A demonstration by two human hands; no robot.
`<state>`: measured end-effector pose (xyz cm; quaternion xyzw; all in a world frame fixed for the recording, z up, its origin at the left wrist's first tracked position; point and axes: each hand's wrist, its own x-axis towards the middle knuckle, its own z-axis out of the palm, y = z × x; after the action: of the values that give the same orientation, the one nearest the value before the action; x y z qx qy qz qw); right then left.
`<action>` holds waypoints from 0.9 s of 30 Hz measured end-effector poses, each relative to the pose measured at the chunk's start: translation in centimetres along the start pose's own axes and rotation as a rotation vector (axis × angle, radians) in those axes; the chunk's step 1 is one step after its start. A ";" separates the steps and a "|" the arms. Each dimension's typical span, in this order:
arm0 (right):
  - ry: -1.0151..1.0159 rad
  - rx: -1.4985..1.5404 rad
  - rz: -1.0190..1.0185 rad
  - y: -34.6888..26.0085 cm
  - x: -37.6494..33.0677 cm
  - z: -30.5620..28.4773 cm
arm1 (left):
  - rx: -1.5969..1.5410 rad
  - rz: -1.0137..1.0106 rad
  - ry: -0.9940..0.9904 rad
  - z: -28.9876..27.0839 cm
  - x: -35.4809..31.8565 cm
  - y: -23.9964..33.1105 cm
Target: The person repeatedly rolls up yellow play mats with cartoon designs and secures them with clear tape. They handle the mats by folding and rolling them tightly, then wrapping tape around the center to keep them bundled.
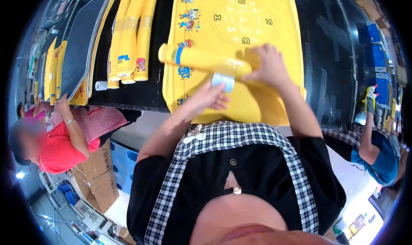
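A rolled-up yellow mat (206, 59) with a blue band near its left end lies across a flat yellow printed mat (257, 103) in front of me. My left hand (209, 98) has a roll of tape (223, 82) at its thumb and fingers, against the near side of the rolled mat. My right hand (270, 67) is at the rolled mat's right end, thumb toward it and fingers spread apart. Whether its fingertips touch the roll or hold a strip of tape is blurred.
Several wrapped yellow rolls (133, 34) lie on the black table (328, 69) at the left, near a small white tube (101, 86). A co-worker in red (64, 144) handles mats farther left. Another person in blue (377, 159) stands at the right, near blue boxes (380, 54).
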<state>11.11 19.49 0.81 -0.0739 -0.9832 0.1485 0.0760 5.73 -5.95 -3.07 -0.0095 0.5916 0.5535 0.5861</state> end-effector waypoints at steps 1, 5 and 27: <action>-0.023 -0.018 0.073 2.0 2.3 0.2 | 0.027 -0.022 0.011 -0.5 1.2 1.4; 0.089 -0.039 0.065 4.5 5.0 -1.2 | 0.038 0.084 0.028 -0.5 5.6 5.7; -0.202 0.149 -0.029 -1.6 1.1 2.4 | -0.039 0.071 0.006 -3.0 0.2 -3.6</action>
<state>9.47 17.46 -0.84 -0.0384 -0.9731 0.2267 -0.0160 6.02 -9.20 -6.43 -0.0017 0.5824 0.5855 0.5639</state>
